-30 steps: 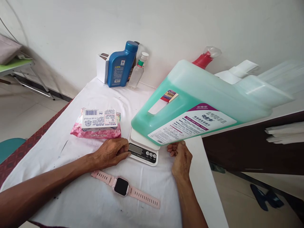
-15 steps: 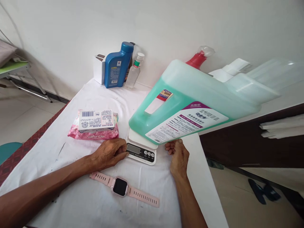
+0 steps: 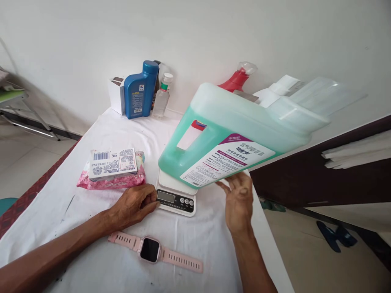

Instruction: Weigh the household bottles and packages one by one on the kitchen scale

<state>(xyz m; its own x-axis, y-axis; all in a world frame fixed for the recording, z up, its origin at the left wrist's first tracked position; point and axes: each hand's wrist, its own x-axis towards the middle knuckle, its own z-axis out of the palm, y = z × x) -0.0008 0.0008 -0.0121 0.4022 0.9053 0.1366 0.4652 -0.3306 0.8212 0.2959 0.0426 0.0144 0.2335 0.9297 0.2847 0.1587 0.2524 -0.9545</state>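
A big jug of green liquid (image 3: 235, 130) lies tilted on a small white kitchen scale (image 3: 175, 195), overhanging it far to the right. My left hand (image 3: 132, 205) rests on the cloth with its fingertips against the scale's left edge. My right hand (image 3: 240, 201) is raised with fingers spread, touching the underside of the jug near its label. A pink smartwatch (image 3: 151, 249) lies flat in front of the scale.
A white box atop a pink packet (image 3: 111, 171) sits left of the scale. A blue bottle (image 3: 139, 91), a small clear bottle (image 3: 161, 95) and a white box stand by the wall. A red spray bottle (image 3: 236, 79) is behind the jug. The table's right edge drops to the floor.
My right hand has lifted from the cloth and opened its fingers up against the jug's underside. The left hand stays at the scale. The view has shifted slightly.
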